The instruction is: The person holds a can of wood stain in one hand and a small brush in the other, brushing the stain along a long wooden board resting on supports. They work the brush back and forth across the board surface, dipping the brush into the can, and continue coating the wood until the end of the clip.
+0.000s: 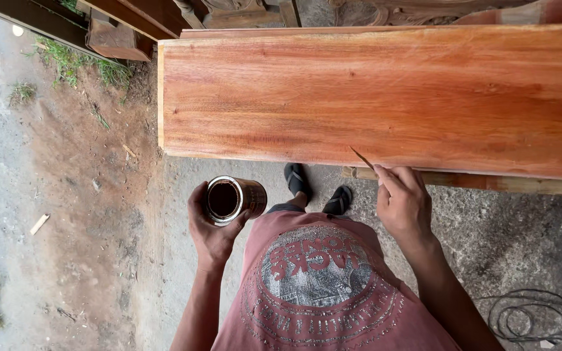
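Left hand (pixel 211 229) with fingers wrapped round an open tin (pixel 232 199) of dark liquid, held low beside the board's near edge. Right hand (pixel 403 201) with fingers pinched on a thin stick (pixel 362 158), tip touching the reddish board (pixel 385 97). Below: sandalled feet (pixel 317 188), gravel, coiled cable (pixel 535 315) cut off at right. Stick's lower end hidden in the fingers.

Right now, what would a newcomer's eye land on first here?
The broad reddish wooden plank fills the upper frame, its face glossy. Below its near edge, the right hand pinches a thin brush handle against it. The left hand holds an open tin of dark liquid.
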Motion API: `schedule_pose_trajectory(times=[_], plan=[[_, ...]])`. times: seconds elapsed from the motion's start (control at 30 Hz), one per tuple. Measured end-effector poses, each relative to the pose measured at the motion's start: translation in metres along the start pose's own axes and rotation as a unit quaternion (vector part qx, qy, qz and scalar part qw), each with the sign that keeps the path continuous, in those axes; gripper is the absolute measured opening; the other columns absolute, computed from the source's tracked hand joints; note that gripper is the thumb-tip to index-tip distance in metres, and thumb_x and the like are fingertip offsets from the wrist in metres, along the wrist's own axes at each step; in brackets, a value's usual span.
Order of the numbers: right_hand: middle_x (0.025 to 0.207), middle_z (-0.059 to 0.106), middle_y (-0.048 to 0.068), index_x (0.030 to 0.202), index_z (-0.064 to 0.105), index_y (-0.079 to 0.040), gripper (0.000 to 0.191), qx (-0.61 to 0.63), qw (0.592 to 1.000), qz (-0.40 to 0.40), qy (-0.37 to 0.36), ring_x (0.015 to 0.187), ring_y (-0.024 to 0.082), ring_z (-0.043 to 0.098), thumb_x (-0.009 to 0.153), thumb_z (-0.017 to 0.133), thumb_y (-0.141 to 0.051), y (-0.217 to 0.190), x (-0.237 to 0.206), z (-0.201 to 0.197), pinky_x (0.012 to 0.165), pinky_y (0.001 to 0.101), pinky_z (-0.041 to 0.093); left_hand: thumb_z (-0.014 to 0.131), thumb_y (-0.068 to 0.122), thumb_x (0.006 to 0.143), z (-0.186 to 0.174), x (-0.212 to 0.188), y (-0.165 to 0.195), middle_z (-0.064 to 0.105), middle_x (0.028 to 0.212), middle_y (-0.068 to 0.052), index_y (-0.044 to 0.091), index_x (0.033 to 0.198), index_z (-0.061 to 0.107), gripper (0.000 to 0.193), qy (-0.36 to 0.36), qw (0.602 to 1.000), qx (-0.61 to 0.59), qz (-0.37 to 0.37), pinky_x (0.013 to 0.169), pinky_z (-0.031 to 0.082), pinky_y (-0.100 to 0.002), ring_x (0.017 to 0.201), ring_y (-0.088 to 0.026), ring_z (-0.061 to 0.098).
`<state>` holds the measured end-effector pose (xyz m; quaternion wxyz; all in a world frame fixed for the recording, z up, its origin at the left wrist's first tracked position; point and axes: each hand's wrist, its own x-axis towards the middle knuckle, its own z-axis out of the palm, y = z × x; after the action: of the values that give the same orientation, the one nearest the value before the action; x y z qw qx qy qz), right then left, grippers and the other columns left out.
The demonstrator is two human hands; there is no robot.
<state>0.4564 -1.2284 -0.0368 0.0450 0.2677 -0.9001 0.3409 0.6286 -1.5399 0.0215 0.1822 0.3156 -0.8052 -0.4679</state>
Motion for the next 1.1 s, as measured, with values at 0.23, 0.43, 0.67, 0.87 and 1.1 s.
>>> schedule_pose_trajectory(times=[0.23,0.43,0.67,0.87,1.1], plan=[[0.095,0.059,0.011,0.131,0.079,-0.007,0.039,-0.066,0.995,-0.062,-0.036,0.083,0.025,0.055,0.095,0.067,-0.001,0.017,0.004,0.044,0.057,0.0318,0.050,0.094,0.018,0.066,0.004,0.001,-0.010,0.061,0.134,-0.017,-0.001,0.147,0.040,0.099,-0.026,0.998,0.039,0.033,0.105,0.052,-0.038,0.123,-0.025,0.063],[0.102,0.056,0.009,0.130,0.070,-0.007,0.036,-0.161,0.985,0.020,0.064,0.097,0.027,0.055,0.094,0.066,-0.003,0.018,-0.023,0.025,0.069,0.0371,0.053,0.096,0.022,0.068,-0.003,0.029,-0.005,0.063,0.133,-0.017,0.000,0.147,0.039,0.100,-0.073,0.993,0.000,0.093,0.105,0.054,-0.038,0.123,-0.025,0.064],[0.096,0.051,0.011,0.143,0.065,-0.006,0.055,-0.061,0.990,0.089,0.094,0.089,0.026,0.052,0.089,0.070,0.000,-0.093,-0.031,0.129,0.056,0.0351,0.050,0.096,0.023,0.067,-0.028,0.101,-0.029,0.064,0.131,-0.019,-0.002,0.146,0.039,0.100,-0.165,0.974,-0.005,0.152,0.104,0.053,-0.038,0.122,-0.028,0.065],[0.102,0.054,0.010,0.137,0.068,-0.010,0.053,-0.130,0.961,0.225,0.093,0.091,0.024,0.054,0.086,0.071,0.003,-0.123,-0.025,0.145,0.060,0.0345,0.050,0.096,0.027,0.068,-0.050,0.167,-0.064,0.062,0.130,-0.021,-0.003,0.144,0.040,0.099,-0.193,0.953,0.009,0.234,0.102,0.053,-0.041,0.120,-0.032,0.064],[0.107,0.052,0.012,0.132,0.068,-0.002,0.046,-0.137,0.951,0.262,0.084,0.085,0.021,0.056,0.086,0.070,-0.001,-0.180,0.009,0.186,0.057,0.0273,0.054,0.094,0.030,0.074,-0.060,0.203,-0.103,0.051,0.137,-0.027,-0.007,0.147,0.032,0.102,-0.236,0.921,-0.007,0.311,0.105,0.049,-0.045,0.125,-0.039,0.058]])
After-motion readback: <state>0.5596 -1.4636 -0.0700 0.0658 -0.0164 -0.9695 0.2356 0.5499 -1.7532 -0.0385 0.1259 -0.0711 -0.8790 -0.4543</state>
